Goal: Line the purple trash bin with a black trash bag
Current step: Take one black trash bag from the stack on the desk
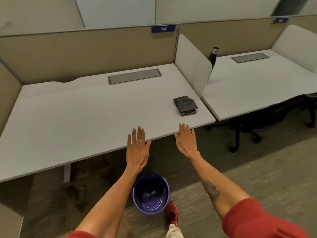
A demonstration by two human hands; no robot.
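The purple trash bin (pixel 151 193) stands upright on the carpet below my arms, with no bag inside. A small stack of folded black trash bags (pixel 185 105) lies near the front right corner of the white desk (pixel 77 114). My left hand (pixel 137 148) is held out flat, palm down, fingers apart, over the desk's front edge. My right hand (pixel 186 140) is also flat and spread, just short of the desk edge, below the bag stack. Neither hand touches or holds anything.
A white divider panel (pixel 192 66) separates this desk from a second desk (pixel 257 79) on the right, with a dark bottle (pixel 213 55) behind it. A black office chair base (pixel 243 133) sits under that desk. My red shoe (pixel 171 213) is beside the bin.
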